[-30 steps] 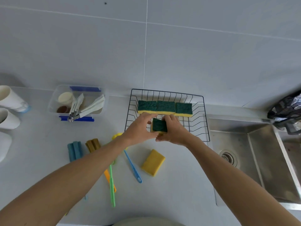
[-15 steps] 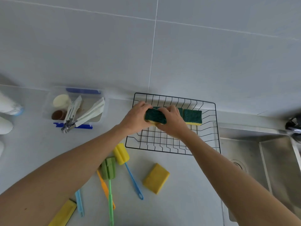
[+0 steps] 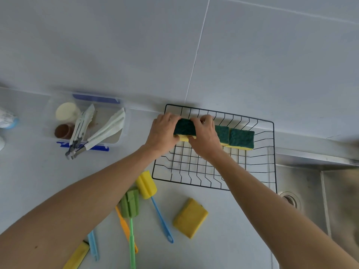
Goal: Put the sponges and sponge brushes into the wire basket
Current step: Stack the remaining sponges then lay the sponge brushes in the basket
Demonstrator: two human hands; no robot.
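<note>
Both hands are clamped on one green-topped sponge (image 3: 184,128) at the back left of the wire basket (image 3: 271,152): the left hand (image 3: 162,133) grips its left end, and the right hand (image 3: 204,136) pinches its right end, thumb below on the yellow foam, fingers over the green scouring face. The sponge sits in line with two more green-topped sponges (image 3: 241,137) along the rear wall; whether another lies hidden under the right hand is hard to say. Still out on the desk (image 3: 38,171) are a yellow sponge (image 3: 190,218), a yellow-headed brush on a blue handle (image 3: 146,184), a green sponge brush (image 3: 130,204), an orange handle (image 3: 124,222) and, partly under the left forearm, a light blue handle (image 3: 93,243) and a yellow foam piece (image 3: 77,256). These things look light and soft, so the foam will squash under a firm pinch; sponges are best taken across the short sides, and brushes by the stiff plastic handles, whose smooth surface may slip.
</note>
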